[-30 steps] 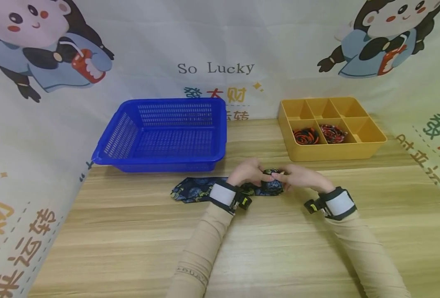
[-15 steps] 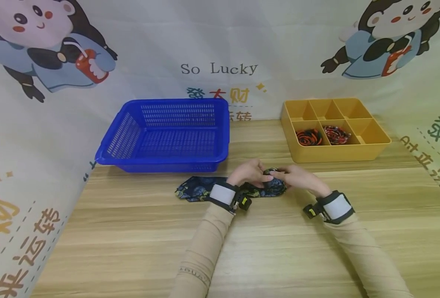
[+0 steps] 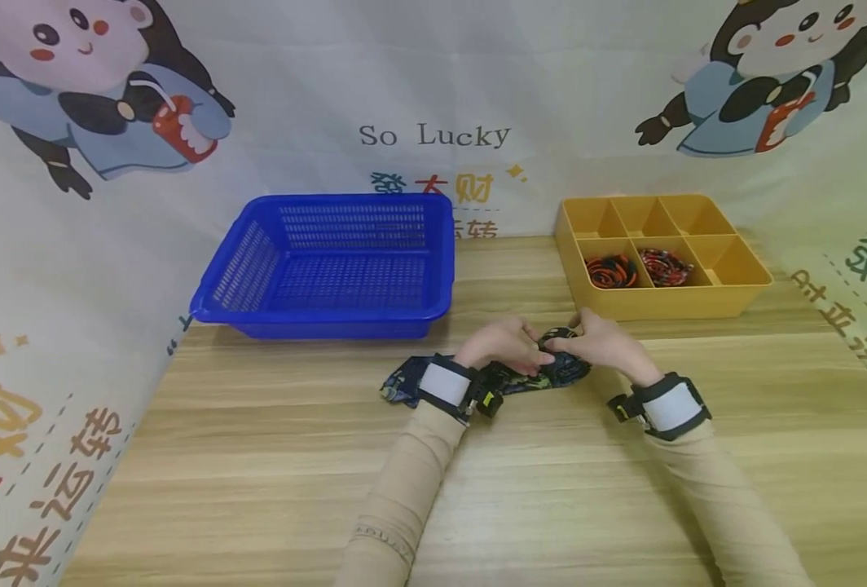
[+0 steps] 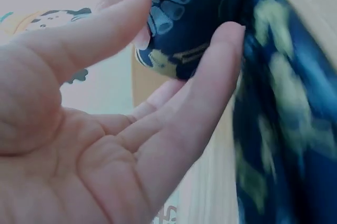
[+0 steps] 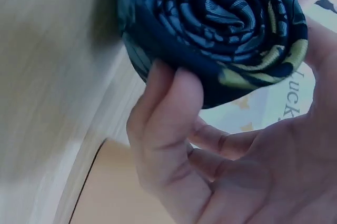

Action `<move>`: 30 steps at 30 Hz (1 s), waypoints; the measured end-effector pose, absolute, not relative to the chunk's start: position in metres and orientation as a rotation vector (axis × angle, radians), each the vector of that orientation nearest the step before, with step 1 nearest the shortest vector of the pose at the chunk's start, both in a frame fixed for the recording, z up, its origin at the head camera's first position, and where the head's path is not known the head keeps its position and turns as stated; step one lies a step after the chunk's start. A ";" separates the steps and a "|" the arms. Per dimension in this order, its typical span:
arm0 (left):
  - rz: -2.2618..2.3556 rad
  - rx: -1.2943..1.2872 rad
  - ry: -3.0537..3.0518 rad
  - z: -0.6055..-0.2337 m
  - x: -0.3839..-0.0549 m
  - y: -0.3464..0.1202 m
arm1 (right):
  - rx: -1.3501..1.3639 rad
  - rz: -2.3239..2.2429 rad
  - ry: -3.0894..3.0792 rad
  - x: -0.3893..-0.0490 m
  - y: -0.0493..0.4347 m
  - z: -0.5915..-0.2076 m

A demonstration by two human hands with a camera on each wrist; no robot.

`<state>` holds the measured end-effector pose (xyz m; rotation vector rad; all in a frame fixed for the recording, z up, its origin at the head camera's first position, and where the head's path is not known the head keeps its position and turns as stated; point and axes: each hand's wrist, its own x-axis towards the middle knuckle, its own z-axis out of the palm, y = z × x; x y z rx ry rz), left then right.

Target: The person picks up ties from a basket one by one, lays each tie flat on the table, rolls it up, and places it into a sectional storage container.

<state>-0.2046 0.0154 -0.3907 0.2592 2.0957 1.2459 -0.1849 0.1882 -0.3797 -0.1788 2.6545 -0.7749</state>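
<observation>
A dark blue floral necktie (image 3: 404,383) lies partly rolled on the table, its flat tail passing under the left wrist. In the right wrist view its roll (image 5: 226,23) shows tight spiral layers end-on. My right hand (image 3: 609,346) grips the right side of this roll between thumb and fingers. From the other side my left hand (image 3: 503,344) pinches the roll, thumb against the patterned outer layer (image 4: 174,23) and fingers near the point where the tail leaves it. The tail hangs slanting past the fingers in the left wrist view.
A blue plastic basket (image 3: 323,316) stands behind the hands to the left. At back right is a yellow divided box (image 3: 668,306); two front compartments hold a rolled orange-and-black tie (image 3: 611,272) and a rolled red patterned tie (image 3: 665,267). A printed cloth (image 3: 433,73) hangs behind.
The roll has shifted to the right, and the tail's pointed end has been drawn right, nearer the left wrist. The right hand has moved slightly right; both hands stay at the roll.
</observation>
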 end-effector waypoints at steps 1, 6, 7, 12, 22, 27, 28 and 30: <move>1.262 0.259 2.066 -0.392 -0.205 0.017 | -0.175 -0.735 2.681 -0.185 0.189 -0.379; 1.248 0.268 2.087 -0.396 -0.208 0.020 | -0.170 -0.655 2.753 -0.183 0.184 -0.382; 1.227 0.282 2.107 -0.395 -0.208 0.019 | -0.169 -0.639 2.767 -0.183 0.181 -0.384; 1.062 0.423 2.244 -0.391 -0.208 0.017 | -0.165 -0.581 2.822 -0.180 0.171 -0.389; 1.051 0.427 2.203 -0.380 -0.205 0.010 | -0.167 -0.575 2.931 -0.172 0.159 -0.396; 1.128 0.411 2.175 -0.381 -0.203 0.014 | -0.205 -0.531 3.025 -0.167 0.154 -0.400; 1.103 0.430 2.213 -0.382 -0.203 0.015 | -0.231 -0.525 3.033 -0.166 0.155 -0.400; 1.053 0.456 2.285 -0.384 -0.202 0.018 | -0.305 -0.529 3.013 -0.166 0.158 -0.399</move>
